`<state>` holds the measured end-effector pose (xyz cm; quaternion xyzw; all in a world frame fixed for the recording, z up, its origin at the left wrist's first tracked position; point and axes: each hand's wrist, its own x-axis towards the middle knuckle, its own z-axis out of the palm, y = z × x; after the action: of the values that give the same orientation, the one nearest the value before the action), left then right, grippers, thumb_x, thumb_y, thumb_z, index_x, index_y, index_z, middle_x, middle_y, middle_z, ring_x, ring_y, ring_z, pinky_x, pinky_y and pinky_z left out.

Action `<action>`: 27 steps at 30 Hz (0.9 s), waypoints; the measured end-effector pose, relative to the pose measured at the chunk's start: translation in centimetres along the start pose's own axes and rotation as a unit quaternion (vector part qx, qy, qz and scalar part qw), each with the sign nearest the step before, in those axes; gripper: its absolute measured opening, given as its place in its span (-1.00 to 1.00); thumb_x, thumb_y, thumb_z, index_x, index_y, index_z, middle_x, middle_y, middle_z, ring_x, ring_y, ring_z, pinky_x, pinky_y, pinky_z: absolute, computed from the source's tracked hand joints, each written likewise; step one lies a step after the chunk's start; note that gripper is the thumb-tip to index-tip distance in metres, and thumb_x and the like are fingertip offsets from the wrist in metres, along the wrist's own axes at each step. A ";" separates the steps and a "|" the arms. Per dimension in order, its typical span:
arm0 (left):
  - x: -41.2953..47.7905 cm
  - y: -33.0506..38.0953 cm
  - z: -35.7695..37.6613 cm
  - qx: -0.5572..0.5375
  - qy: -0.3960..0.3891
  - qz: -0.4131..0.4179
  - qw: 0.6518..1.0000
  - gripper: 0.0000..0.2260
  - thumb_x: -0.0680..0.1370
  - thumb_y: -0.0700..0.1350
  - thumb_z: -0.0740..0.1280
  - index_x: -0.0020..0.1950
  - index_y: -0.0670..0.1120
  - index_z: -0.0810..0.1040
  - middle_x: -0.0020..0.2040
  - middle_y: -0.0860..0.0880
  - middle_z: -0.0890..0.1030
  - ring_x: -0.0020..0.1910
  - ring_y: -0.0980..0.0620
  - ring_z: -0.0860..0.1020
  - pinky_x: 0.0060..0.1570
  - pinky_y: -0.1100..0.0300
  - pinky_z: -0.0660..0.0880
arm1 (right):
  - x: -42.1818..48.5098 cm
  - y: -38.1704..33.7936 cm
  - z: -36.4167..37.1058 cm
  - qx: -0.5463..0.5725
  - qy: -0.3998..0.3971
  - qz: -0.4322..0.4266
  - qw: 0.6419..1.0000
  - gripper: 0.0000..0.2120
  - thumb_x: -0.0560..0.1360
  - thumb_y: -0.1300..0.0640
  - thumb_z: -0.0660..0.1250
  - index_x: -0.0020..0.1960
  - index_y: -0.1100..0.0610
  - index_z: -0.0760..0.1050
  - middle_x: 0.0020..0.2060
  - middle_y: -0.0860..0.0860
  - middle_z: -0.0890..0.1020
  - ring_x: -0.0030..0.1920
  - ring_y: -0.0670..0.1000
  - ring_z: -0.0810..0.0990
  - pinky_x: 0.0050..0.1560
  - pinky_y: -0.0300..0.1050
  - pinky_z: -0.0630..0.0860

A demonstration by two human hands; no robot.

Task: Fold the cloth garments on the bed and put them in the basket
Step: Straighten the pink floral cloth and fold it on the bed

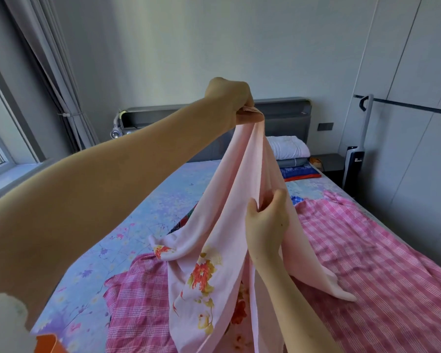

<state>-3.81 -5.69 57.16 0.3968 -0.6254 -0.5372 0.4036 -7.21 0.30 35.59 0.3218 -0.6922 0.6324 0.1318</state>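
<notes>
A light pink cloth (pixel 222 225) with orange flower prints hangs in the air over the bed. My left hand (pixel 231 100) is raised high and pinches its top corner. Lower down, my right hand (pixel 266 222) grips a fold along the cloth's middle. The bottom of the cloth drapes onto a pink checked garment (pixel 382 276) spread across the bed. An orange corner (pixel 50 343), perhaps the basket, shows at the bottom left.
The bed (pixel 143 212) has a pale blue floral sheet. White and blue folded bedding (pixel 290 154) lies by the grey headboard (pixel 285 115). A window and curtain are on the left, wardrobes (pixel 418 123) on the right, with a vacuum (pixel 354 159) beside the bed.
</notes>
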 end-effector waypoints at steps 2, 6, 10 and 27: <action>0.1 -0.2 -1.1 -0.016 0.007 -0.014 1.000 -0.84 0.43 -0.48 0.30 -0.26 -0.26 0.42 -0.38 -0.21 0.57 -0.32 -0.17 0.66 -0.11 0.01 0.63 | 0.0 0.3 -0.5 0.024 -0.030 0.044 0.998 -0.78 0.41 0.29 0.42 0.00 0.25 0.44 -0.29 -0.08 0.45 -0.29 -0.03 0.45 -0.23 -0.22 0.36; -0.6 -1.1 -3.2 -0.013 0.017 -0.017 1.000 -0.86 0.43 -0.48 0.27 -0.25 -0.29 0.48 -0.48 -0.18 0.55 -0.53 -0.10 0.60 -0.40 0.10 0.61 | -0.2 2.0 -0.8 0.002 -0.097 0.064 0.993 -0.77 0.38 0.16 0.47 -0.30 0.19 0.44 -0.48 -0.07 0.43 -0.43 -0.05 0.38 -0.26 -0.16 0.30; -1.1 -2.9 -6.8 -0.010 0.031 -0.037 0.999 -0.83 0.47 -0.44 0.27 -0.25 -0.21 0.48 -0.36 -0.15 0.50 -0.54 -0.02 0.58 -0.43 0.13 0.61 | 1.4 2.7 -2.6 0.005 -0.114 0.072 0.991 -0.73 0.35 0.11 0.51 -0.37 0.14 0.45 -0.51 -0.14 0.44 -0.44 -0.05 0.41 -0.26 -0.16 0.29; -6.9 -13.3 -8.2 0.456 -0.033 0.344 0.820 -0.65 0.38 0.08 0.45 0.09 -0.04 0.59 0.02 -0.01 0.52 -0.01 0.03 0.47 0.03 0.25 0.34 | 4.4 -4.3 -3.6 0.118 -0.316 0.067 0.939 -0.78 0.35 0.25 0.48 -0.40 0.12 0.49 -0.52 -0.07 0.50 -0.51 -0.19 0.38 -0.43 -0.29 0.37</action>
<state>7.20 -3.59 44.22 0.2761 -0.9078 -0.0301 0.3143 -8.73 2.53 42.24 0.4716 -0.6386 0.5823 -0.1753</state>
